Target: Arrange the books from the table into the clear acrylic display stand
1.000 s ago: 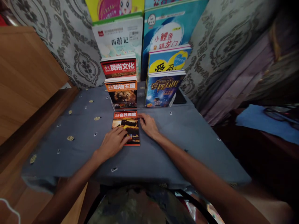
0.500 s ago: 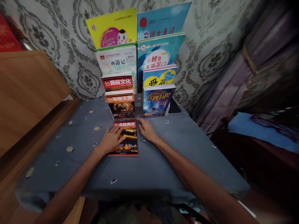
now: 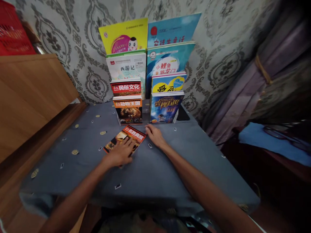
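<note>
A small book [image 3: 136, 133] with a red title band and photos on its cover lies flat and turned at an angle on the cloth-covered table. My left hand [image 3: 121, 151] rests on its cover with fingers spread, hiding the middle and lower right part. Close to the book's upper right corner, my right hand [image 3: 155, 135] sits on the cloth, fingers loosely bent and apparently holding nothing; contact with the corner is unclear. Just behind stand upright books in two columns: a lion-cover book [image 3: 128, 111] at the left front and a blue book [image 3: 166, 108] at the right front.
Taller books rise behind, among them a yellow one [image 3: 123, 32] and a blue one [image 3: 173, 29], near the patterned wall. A dark flat object [image 3: 182, 114] lies right of the stacks. A wooden cabinet [image 3: 29, 97] borders the left; glasses lie on blue cloth [image 3: 257, 139] at right.
The small book has turned clockwise under my left hand, its lower end swinging left. My right hand has stayed near its upper corner, fingers drawn in a little. The view has shifted slightly.
</note>
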### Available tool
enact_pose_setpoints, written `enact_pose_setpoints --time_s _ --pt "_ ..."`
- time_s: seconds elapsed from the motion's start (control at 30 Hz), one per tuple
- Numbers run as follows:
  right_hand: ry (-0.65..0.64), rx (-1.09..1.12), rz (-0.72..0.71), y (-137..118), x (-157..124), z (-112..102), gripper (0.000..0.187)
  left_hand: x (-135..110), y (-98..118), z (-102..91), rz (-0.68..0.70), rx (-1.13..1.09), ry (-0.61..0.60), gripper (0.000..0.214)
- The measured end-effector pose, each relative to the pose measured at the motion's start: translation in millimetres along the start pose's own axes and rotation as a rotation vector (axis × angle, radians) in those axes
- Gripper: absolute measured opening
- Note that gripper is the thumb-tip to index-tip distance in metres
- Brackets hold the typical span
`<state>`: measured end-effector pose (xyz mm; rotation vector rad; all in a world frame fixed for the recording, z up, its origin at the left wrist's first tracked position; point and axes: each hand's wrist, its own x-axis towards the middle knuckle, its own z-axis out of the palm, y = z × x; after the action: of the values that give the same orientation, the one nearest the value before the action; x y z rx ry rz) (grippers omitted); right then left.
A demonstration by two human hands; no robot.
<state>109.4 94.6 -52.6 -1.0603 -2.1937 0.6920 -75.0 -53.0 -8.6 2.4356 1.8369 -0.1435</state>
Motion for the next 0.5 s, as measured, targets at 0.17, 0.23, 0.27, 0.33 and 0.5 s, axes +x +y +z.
enact_pose_setpoints --time_s 0.17,0.23,0.27,0.33,0.5 --pt "-0.039 0.088 -0.033 -11 -9 -4 0.028 -25 -52 -7.2 0.090 -0.025 0.044 0.058" --pt "-0.037 0.070 -0.036 -15 -10 -2 0.027 -19 -43 -2.7 0.034 -0.005 0.139 0.044" --pt "-0.039 0.063 -0.034 -16 -10 -1 0.027 -14 -34 0.5 0.005 0.012 0.190 0.040" --pt "-0.042 0.061 -0.029 -17 -11 -1 0.027 -3 -15 6.1 -0.021 0.058 0.277 0.038" --pt "-0.018 0.099 -0.046 -18 -13 -1 0.028 14 4 5.8 0.015 0.205 0.317 0.027"
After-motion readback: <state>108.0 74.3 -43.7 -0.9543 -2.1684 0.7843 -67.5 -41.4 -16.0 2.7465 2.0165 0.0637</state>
